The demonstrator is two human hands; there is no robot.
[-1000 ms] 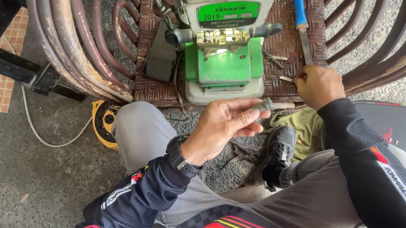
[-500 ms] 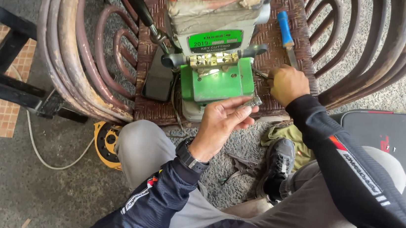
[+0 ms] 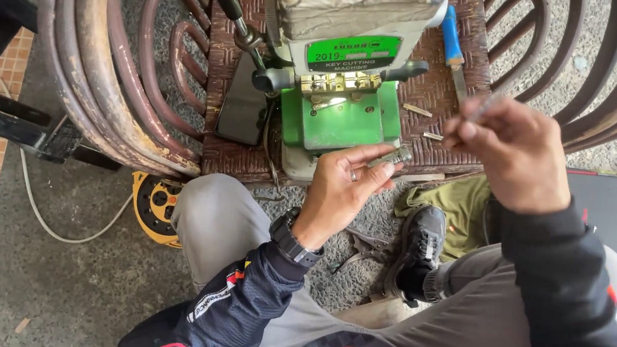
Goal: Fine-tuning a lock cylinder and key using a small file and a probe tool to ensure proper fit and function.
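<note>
A green key-cutting machine (image 3: 342, 101) stands on a woven rattan seat (image 3: 432, 144) in front of me. My left hand (image 3: 342, 188) hovers just below the machine and pinches a small metal key (image 3: 391, 157) between thumb and fingers. Raised to the right of the machine, my right hand (image 3: 510, 151) holds a thin metal piece (image 3: 481, 107), blurred. A blue-handled file (image 3: 452, 48) lies right of the machine. Loose small metal pieces (image 3: 418, 110) rest on the seat.
Curved rusty-brown chair arms (image 3: 100, 70) flank the seat on both sides. A dark phone (image 3: 243, 107) lies left of the machine. A yellow cable reel (image 3: 157, 204) with a white cord sits on the concrete by my left knee. A green cloth (image 3: 463, 207) lies near my black shoe (image 3: 414, 248).
My right hand has lifted off the seat and come up toward me with a small metal piece. My left hand stays below the machine, holding the key.
</note>
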